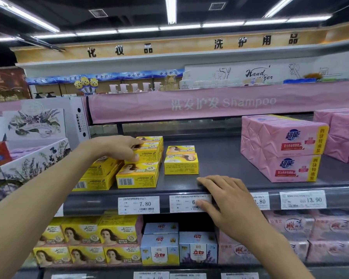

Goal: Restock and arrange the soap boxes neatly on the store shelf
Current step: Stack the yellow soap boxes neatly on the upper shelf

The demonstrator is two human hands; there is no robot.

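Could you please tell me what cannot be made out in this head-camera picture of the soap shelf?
Head view throughout.
- Middle price tag: the right hand covers its price after the 6.
- Tag beside it: the same hand hides its leading digits.
- Gripped yellow soap box: the left hand covers part of its top.
- Lowest tags: cut off by the bottom edge.
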